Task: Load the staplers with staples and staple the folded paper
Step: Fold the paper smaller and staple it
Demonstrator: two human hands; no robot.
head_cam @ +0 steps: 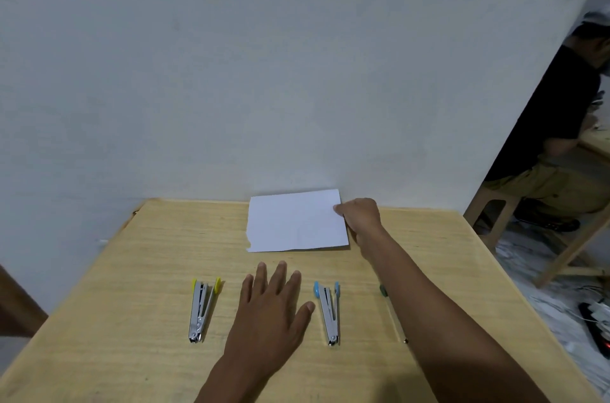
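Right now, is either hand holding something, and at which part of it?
The right hand pinches the white paper at its right edge, near the far corner. The left hand lies flat on the table and holds nothing.

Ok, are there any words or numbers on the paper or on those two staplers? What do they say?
No text can be read anywhere in this picture.
On the white paper: nothing, the side that shows is blank.
On the yellow-tipped stapler: nothing legible; any stamp on the metal is too small to tell.
On the blue-tipped stapler: the same, nothing legible.
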